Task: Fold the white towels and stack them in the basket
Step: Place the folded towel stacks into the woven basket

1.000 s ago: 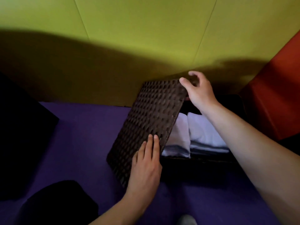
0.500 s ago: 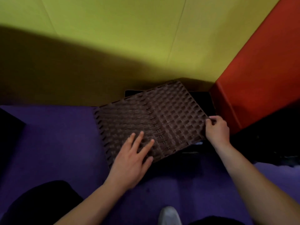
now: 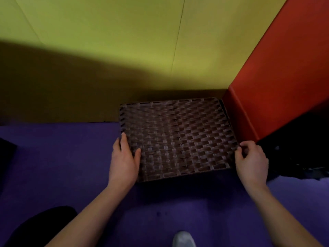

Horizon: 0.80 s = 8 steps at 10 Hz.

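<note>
Half a second back your brown woven lid (image 3: 176, 138) sat crooked over the basket, with your left hand (image 3: 124, 161) flat on top of it. Now the lid lies flat and square, in the middle of the frame, tucked into the corner by the yellow wall (image 3: 124, 50) and the red block (image 3: 277, 82). 1 second back you could see 2 stacks of white towels inside; now the lid hides them and the basket under it, so the towels are put away and the job looks almost done. Your left hand rests on the lid's left edge, fingers (image 3: 122, 141) straight along the side and thumb lying on the top. Your right hand (image 3: 251, 161) is at the lid's right edge, near the lower corner, with its fingers (image 3: 243, 148) curled and pinching the rim. The basket sits on the purple floor (image 3: 62, 166). I think you only need to press the lid snug and let go.
</note>
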### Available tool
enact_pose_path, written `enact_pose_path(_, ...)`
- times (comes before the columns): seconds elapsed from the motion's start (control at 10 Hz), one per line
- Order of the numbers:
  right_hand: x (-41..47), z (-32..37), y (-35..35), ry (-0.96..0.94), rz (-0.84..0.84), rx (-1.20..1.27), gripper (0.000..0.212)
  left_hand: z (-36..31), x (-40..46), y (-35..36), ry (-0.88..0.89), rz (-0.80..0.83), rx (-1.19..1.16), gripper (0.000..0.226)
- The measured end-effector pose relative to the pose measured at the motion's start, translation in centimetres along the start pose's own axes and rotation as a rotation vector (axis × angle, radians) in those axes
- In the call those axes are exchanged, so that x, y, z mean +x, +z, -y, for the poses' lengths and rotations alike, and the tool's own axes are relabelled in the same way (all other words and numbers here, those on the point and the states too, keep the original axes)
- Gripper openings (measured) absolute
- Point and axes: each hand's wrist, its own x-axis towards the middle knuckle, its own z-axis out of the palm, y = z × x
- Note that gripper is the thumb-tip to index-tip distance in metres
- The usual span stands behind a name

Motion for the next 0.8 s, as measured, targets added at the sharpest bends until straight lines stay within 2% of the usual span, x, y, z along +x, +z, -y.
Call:
enact_pose_path(0.1,-0.3,-0.3,-0.1,0.053,-0.007,0.089,0.020,-0.6,2.2,-0.1,0.007,0.049,0.015,0.073)
enact_pose_path(0.5,0.2,-0.5,-0.4,0.077,0.074,0.101,0.028,-1.0,2.8,-0.2,-0.040,0.100,0.062,0.072)
enact_pose_path(0.6,0.7,0.9,-1.3,-0.025,0.016,0.051,0.036,-1.7,2.7,-1.7,0.032,0.091,0.172,0.070)
enact_pose_path(0.8,3.8,9.9,-6.1,-0.435,0.086,0.152,0.047,-7.9,3.1,-8.7,0.291,0.019,0.378,0.055)
